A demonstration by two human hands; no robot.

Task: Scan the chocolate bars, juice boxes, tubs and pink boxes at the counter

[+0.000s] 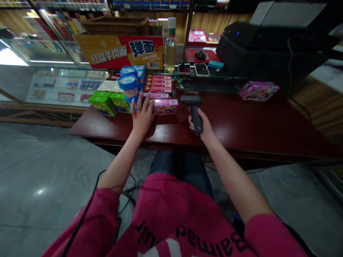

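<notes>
My right hand (205,126) is wrapped round the handle of a black barcode scanner (195,110), its head pointing up and to the left above the counter. My left hand (142,114) has its fingers spread, over the left end of a pink box (166,107) and against the lower blue tub. Whether it presses on either is hard to tell. Blue-lidded tubs (128,85) are stacked just beyond those fingers. Left of them stand green boxes (104,103). Behind the pink box lie a second pink box and several red packets (158,84).
The dark red wooden counter (241,125) carries another pink box (258,91) at right. Behind stand a noodle carton (120,51), a bottle (170,50), two phones (201,69), a mouse (200,54) and a large black machine (254,53). A glass display case (61,85) is at left.
</notes>
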